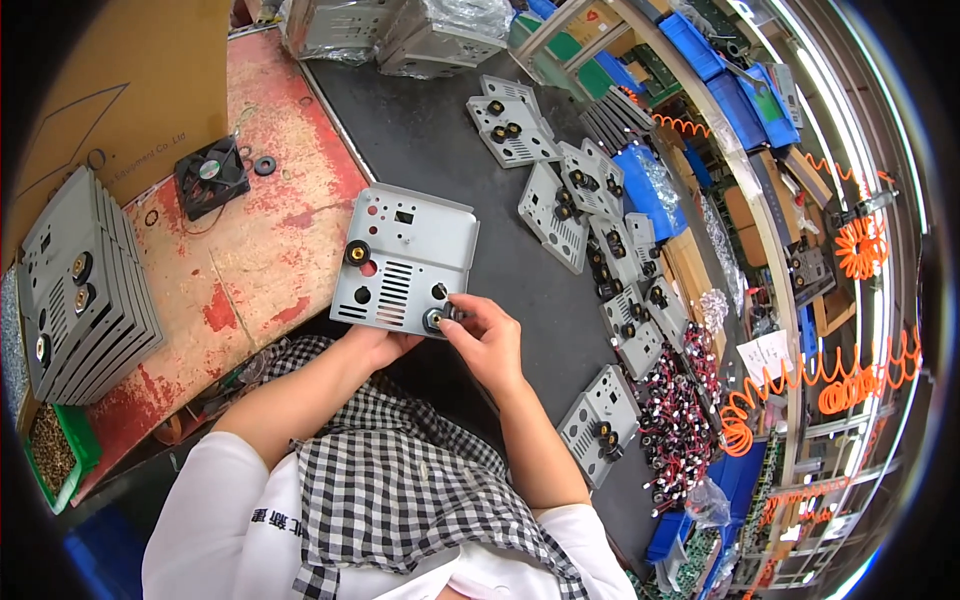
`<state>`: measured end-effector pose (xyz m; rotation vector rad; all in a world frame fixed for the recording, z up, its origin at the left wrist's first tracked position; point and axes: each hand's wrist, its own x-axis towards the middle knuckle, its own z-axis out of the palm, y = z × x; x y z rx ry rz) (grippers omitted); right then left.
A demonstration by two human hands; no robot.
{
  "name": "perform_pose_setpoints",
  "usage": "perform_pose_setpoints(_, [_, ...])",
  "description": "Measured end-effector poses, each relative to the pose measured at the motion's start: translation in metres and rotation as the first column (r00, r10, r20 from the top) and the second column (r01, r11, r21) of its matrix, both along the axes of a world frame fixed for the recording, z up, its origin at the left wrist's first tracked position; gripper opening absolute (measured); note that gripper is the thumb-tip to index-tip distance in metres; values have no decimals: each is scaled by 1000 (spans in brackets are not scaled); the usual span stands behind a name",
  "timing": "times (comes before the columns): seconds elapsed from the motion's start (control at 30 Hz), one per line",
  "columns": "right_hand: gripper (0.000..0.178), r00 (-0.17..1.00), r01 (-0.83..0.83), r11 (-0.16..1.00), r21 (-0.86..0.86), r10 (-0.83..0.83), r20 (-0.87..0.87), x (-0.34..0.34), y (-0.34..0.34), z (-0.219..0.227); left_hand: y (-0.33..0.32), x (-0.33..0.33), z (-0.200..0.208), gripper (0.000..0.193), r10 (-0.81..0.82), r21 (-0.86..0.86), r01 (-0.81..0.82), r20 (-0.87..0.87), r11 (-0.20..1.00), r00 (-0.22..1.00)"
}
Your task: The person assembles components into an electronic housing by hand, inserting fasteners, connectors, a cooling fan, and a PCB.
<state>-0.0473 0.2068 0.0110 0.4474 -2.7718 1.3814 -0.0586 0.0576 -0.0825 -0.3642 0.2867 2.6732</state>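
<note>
A grey metal panel (pixel 425 238) with slots and round holes is held up in front of me, tilted, over the gap beside the table edge. My left hand (pixel 388 346) grips its near edge from below, its fingers mostly hidden behind the plate. At the panel's near right corner my right hand (pixel 488 345) has thumb and forefinger closed on a round black socket (pixel 433 319) with a metal centre. Another black socket (pixel 357 253) with a brass-coloured centre is fitted at the panel's left side.
Left, on the worn red tabletop (pixel 270 150), are a black fan (pixel 211 177), a black ring (pixel 264 165) and stacked panels (pixel 90 300). A green bin (pixel 85 440) holds small fasteners. Several fitted panels (pixel 515 130) lie along the dark bench, near a wire bundle (pixel 672 420).
</note>
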Motion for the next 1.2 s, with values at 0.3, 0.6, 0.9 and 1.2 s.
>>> perform_pose_setpoints(0.3, [33, 959, -46, 990, -130, 80, 272, 5, 11, 3, 9, 2, -8, 26, -83, 49, 85, -35, 995, 996])
perform_pose_setpoints(0.6, [29, 971, -234, 911, 339, 237, 33, -29, -9, 30, 8, 4, 16, 36, -188, 24, 190, -75, 981, 979])
perform_pose_setpoints(0.9, [16, 838, -310, 372, 875, 542, 67, -46, -39, 38, 13, 1, -7, 29, -114, 140, 112, 9, 984, 993])
perform_pose_setpoints(1.2, [20, 862, -173, 642, 747, 466, -201, -34, -17, 19, 16, 3, 4, 25, -110, 89, 109, 12, 990, 994])
